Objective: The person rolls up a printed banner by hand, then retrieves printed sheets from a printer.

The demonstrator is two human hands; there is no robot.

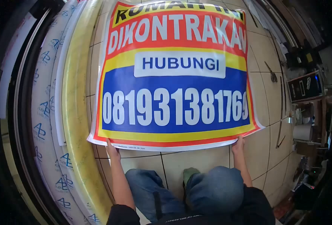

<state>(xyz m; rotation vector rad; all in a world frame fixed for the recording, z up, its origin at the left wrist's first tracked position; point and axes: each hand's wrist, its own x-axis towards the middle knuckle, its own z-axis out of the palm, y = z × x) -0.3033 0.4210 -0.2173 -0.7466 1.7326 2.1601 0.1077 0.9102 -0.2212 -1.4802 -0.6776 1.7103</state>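
A large printed vinyl banner in red, yellow and blue spreads out in front of me, with big white lettering and a row of digits. My left hand grips its near edge toward the left corner. Toward the right corner, my right hand pinches the same edge. Between the two hands the near edge sags slightly, and both corners stick out past my grip. The far end of the banner runs out of view at the top.
Long rolls of material, one yellow and one white with blue print, lie along the left. Scissors rest on the tiled floor at right. A black computer case and a white roll stand beyond. My knees are below.
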